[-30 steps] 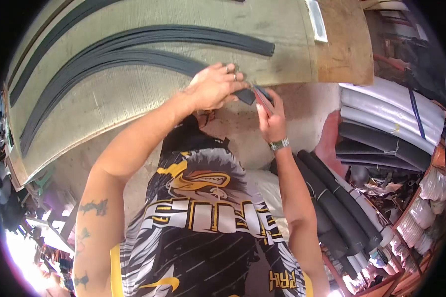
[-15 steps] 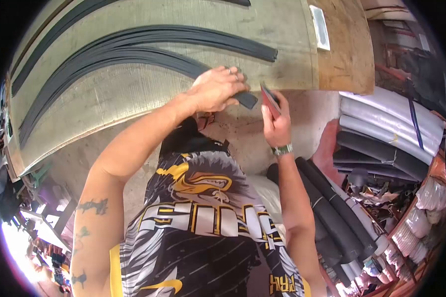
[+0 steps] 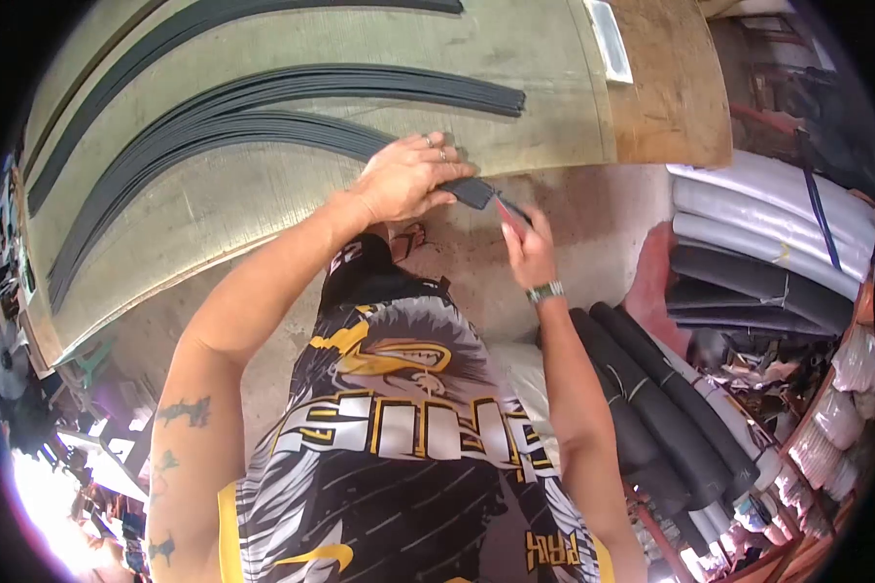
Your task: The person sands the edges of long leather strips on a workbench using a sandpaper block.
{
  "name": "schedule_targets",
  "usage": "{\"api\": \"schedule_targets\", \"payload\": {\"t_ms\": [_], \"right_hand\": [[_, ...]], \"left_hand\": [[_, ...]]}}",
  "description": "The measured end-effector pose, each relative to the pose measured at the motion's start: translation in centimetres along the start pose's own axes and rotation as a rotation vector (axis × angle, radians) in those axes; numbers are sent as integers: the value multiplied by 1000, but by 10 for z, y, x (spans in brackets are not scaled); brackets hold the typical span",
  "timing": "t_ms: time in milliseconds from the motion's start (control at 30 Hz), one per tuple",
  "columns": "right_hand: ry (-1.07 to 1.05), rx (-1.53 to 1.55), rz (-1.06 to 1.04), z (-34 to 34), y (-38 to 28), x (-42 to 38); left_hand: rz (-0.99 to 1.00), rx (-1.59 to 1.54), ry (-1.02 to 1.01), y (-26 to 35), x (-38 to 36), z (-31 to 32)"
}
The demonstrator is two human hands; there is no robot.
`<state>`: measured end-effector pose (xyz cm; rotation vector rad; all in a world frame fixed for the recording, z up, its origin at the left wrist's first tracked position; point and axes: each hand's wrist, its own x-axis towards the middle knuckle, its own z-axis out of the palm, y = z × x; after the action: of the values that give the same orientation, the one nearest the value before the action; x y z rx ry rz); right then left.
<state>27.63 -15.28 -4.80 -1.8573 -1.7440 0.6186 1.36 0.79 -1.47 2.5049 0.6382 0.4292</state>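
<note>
In the head view, my left hand [image 3: 408, 180] is closed over the near bundle of dark grey strips [image 3: 262, 128], gripping it close to its right end. That end [image 3: 474, 192] pokes out past my fingers, beyond the table's front edge. My right hand [image 3: 532, 248] is closed around a slim red-and-dark hand tool [image 3: 511, 216]. Its narrow tip reaches the end of the strips; whether it is a knife or another tool cannot be made out.
Further back on the worktable [image 3: 544, 146] lie another strip bundle [image 3: 389, 85] and a third one [image 3: 214, 19]. A white rectangular piece [image 3: 609, 41] lies near the right side. Rolls of silvery sheeting [image 3: 749, 199] and dark rolls [image 3: 666, 428] are stacked to the right.
My right hand has moved down and left, bringing the tool's tip from apart to the strip end. My left hand keeps its hold. The view has shifted slightly.
</note>
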Motion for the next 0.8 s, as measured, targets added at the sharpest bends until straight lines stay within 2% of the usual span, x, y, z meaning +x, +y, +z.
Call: {"api": "schedule_targets", "payload": {"t_ms": [67,100,200,233,333,367,467,500,533,567,600,667,700,800], "right_hand": [[-56,34,63,-2,11,-17],[41,111,20,-8,-18,-2],[136,88,-179,-11,-69,38],[91,-34,-201,-7,-66,33],[6,-204,-90,-12,-13,6],[-23,-125,-12,-9,10,-5],[98,-2,-162,-22,-47,28],[128,-11,-214,-19,-69,39],[71,-139,-256,-15,-69,41],[89,-90,-236,-13,-62,38],[104,-40,-223,-10,-49,30],[35,-169,-117,-14,-5,3],[0,-238,-54,-17,8,-5],[101,-116,-214,-22,-50,33]], "left_hand": [[42,27,108,-2,-3,10],[23,10,64,-1,-2,6],[-28,-14,-50,2,1,0],[-67,2,-131,2,3,-4],[41,41,49,-2,-1,5],[24,24,27,-4,-2,8],[30,34,36,-3,-3,8],[5,22,-16,2,-4,8],[-19,18,-63,6,-4,4],[-41,34,-99,1,0,-3],[-15,34,-49,-2,2,-4],[13,24,43,-1,-4,5],[-56,-23,-68,4,-1,-2],[-27,12,-35,2,-2,2]]}}
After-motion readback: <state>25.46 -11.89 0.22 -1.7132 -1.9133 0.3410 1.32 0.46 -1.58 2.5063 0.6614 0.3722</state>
